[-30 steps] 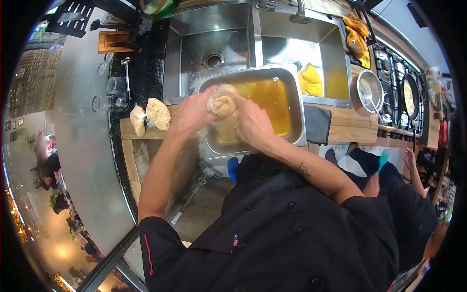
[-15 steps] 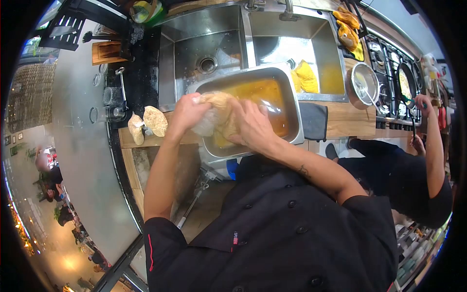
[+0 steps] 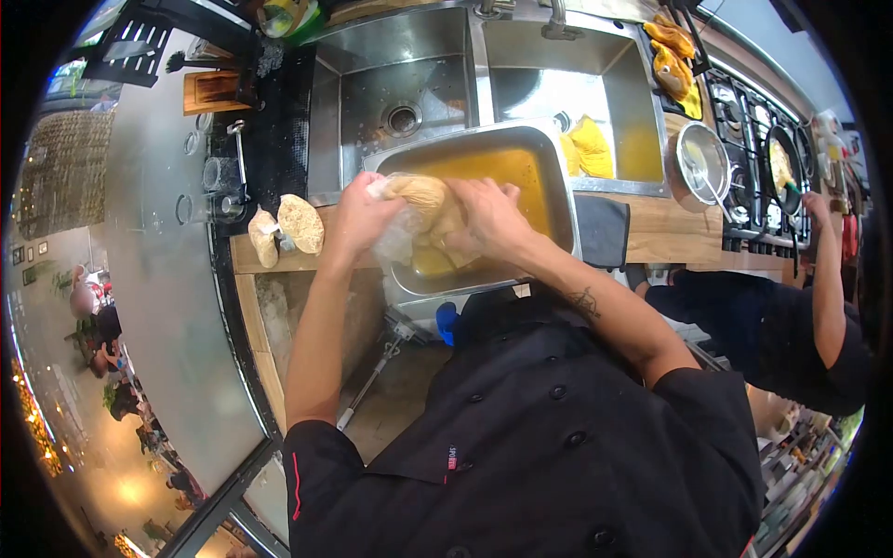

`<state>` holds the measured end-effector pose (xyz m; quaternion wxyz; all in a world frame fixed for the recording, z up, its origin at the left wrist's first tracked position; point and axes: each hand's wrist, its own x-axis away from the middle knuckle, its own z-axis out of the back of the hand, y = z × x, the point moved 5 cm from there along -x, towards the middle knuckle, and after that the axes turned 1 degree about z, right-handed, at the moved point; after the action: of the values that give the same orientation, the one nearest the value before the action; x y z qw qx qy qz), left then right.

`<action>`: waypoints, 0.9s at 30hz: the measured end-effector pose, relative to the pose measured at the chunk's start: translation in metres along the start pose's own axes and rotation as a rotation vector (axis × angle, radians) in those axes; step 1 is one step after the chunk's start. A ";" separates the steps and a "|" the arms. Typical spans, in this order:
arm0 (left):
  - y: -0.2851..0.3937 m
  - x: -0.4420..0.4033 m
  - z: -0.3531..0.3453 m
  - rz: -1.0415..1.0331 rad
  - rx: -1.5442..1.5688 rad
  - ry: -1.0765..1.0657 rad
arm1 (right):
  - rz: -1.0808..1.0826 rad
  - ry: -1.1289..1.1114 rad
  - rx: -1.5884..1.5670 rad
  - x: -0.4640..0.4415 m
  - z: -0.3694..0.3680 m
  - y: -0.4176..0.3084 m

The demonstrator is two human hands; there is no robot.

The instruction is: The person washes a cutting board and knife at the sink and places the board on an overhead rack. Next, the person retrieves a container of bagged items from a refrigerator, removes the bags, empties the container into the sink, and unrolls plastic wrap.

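Note:
A clear plastic bag (image 3: 420, 197) with something tan inside is held over a deep steel pan (image 3: 568, 200). Yellow-orange liquid (image 3: 526, 177) lies in the pan. My left hand (image 3: 361, 216) is closed on the bag's left side, around its gathered, crumpled plastic. From the right, my right hand (image 3: 495, 221) wraps its fingers round the bag, and they partly hide it. What the tan filling is, I cannot tell. Two more tan-filled bags, a smaller one (image 3: 264, 238) and a rounder one (image 3: 300, 225), lie on the wooden counter left of my left hand.
Behind the pan is a double steel sink (image 3: 326, 130), with a yellow cloth-like item (image 3: 591, 149) in its right basin. To the right stand a steel pot (image 3: 699, 160) and a gas stove (image 3: 735, 121). A co-worker (image 3: 744, 316) works there at a frying pan (image 3: 779, 167).
My right hand has shifted slightly right and turned on the bag, while my left keeps its hold. The co-worker's arm has moved at the frying pan.

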<state>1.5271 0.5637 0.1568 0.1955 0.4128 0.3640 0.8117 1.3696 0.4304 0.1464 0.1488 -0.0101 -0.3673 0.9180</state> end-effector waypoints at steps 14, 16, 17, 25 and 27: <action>0.033 0.029 -0.034 -0.462 -0.262 0.236 | -0.452 0.005 -0.873 -0.010 -0.013 0.033; 0.051 0.034 -0.041 -0.498 -0.241 0.241 | -0.436 0.076 -0.990 -0.012 -0.035 0.049; 0.062 0.036 -0.042 -0.461 -0.225 0.258 | -0.401 0.131 -1.115 -0.013 -0.040 0.055; 0.167 0.016 -0.087 -0.533 -0.422 0.299 | -0.163 0.119 -1.686 -0.007 0.045 0.055; 0.188 0.005 -0.107 -0.625 -0.435 0.276 | -0.150 0.164 -1.753 -0.004 0.064 0.077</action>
<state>1.4347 0.3972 0.2584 0.4649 0.1182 0.3146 0.8191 1.3452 0.3338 0.1403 0.1734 -0.1624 -0.9270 0.2903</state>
